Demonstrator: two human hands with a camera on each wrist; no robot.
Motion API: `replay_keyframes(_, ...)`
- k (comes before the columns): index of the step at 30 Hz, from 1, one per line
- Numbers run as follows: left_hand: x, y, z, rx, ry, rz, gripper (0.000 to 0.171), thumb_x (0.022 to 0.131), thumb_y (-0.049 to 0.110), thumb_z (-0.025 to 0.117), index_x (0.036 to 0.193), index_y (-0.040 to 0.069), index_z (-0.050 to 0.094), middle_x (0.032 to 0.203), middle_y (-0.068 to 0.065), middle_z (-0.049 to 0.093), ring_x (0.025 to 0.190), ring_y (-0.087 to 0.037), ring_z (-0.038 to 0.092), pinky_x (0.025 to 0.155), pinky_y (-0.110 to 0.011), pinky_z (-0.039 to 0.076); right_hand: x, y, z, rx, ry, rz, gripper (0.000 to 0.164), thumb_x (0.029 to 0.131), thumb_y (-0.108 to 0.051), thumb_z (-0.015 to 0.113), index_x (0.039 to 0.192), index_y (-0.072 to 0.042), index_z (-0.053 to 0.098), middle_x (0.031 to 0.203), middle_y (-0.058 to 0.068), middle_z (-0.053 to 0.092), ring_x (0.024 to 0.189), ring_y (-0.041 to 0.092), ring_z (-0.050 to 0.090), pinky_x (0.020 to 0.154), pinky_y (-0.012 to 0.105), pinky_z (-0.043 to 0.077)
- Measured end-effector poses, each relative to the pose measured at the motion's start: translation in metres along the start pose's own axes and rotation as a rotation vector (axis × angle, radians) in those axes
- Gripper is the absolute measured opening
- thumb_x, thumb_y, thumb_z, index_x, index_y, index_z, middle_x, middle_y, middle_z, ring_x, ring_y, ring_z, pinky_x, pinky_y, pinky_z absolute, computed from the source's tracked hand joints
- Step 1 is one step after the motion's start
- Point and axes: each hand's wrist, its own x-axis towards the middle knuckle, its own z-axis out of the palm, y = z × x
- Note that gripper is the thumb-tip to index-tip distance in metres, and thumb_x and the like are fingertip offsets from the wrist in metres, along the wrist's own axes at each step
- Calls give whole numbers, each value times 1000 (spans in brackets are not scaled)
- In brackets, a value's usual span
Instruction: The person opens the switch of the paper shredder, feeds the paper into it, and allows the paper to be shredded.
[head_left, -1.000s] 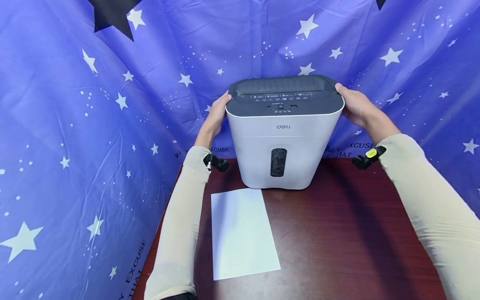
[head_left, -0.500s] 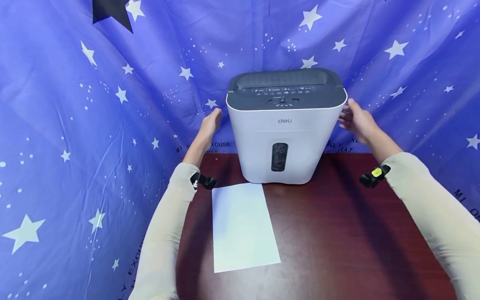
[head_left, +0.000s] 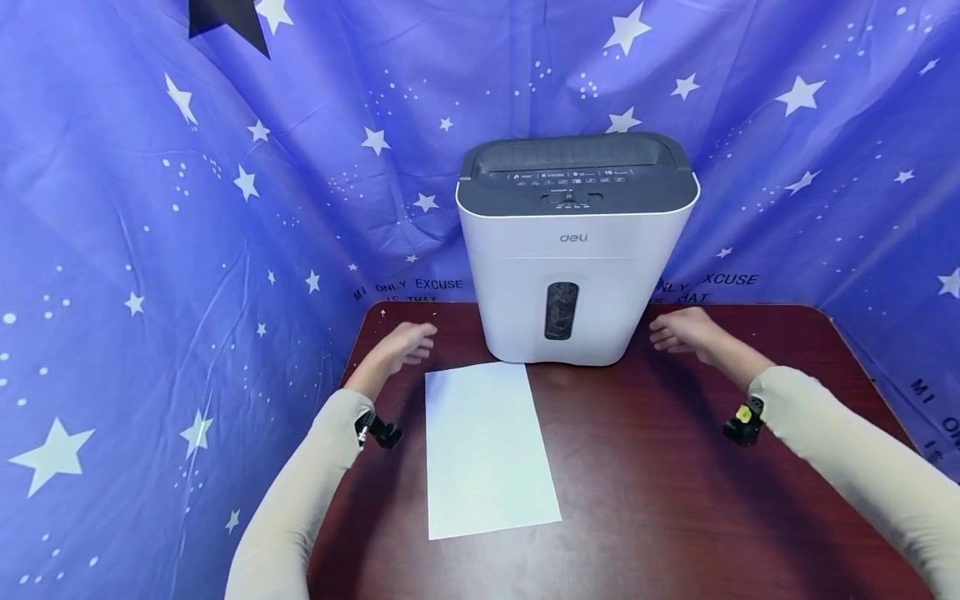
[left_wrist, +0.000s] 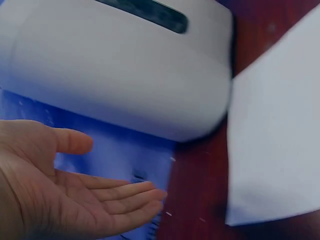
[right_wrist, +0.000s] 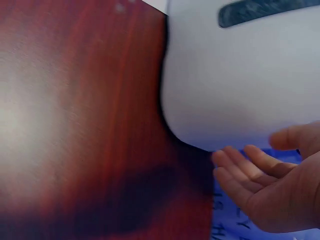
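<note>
A white paper shredder (head_left: 517,283) with a dark grey top stands upright at the back of the table, a narrow dark window in its front. A blank sheet of white paper (head_left: 487,454) lies before it, its far edge right at the shredder's base. To the left of the shredder, my left hand (head_left: 407,343) is held apart from it, fingers loosely extended and holding nothing, as the left wrist view also shows. On the other side my right hand (head_left: 686,329) hovers near the shredder's lower right, palm turned toward it, with relaxed fingers and nothing in them.
The dark red wooden table (head_left: 675,500) has rounded back corners. A blue curtain (head_left: 187,250) printed with white stars hangs behind and along both sides, close to the shredder's back. A small black wrist camera (head_left: 386,432) is strapped to the left sleeve, another to the right.
Both hands have let go of the shredder's top sides and moved down and toward me, beside its lower body. The shredder and the paper stay in place; the view shifts slightly.
</note>
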Motion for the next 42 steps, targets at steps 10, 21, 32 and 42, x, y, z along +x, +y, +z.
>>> replay_keyframes(10,-10,-49,-2,42,-105,-190,62,102,30,42,144,-16,43,140,-35,55,128,-45,59,109,-50,50,4,-3,70,6,-287,187,34,102,-22,49,121,2,65,104,7,78,95,15,73,94,36,58)
replay_keyframes(21,14,-81,-9,4,-207,-274,54,101,29,42,128,-16,56,118,-30,70,105,-36,73,96,-45,59,13,-10,129,55,-391,250,47,104,-20,41,137,11,48,138,30,60,118,31,67,103,42,55)
replay_keyframes(32,2,-86,-6,-60,-212,-352,56,105,29,36,131,-17,53,132,-34,63,110,-36,71,108,-49,52,17,-6,167,170,-407,342,57,104,-20,33,148,17,32,146,39,47,126,41,61,109,47,51)
replay_keyframes(42,7,-99,-7,-129,-204,-386,53,105,27,36,129,-16,55,119,-29,71,95,-28,75,107,-48,53,18,-4,180,196,-404,372,57,102,-19,34,146,17,33,142,40,50,120,39,63,108,47,53)
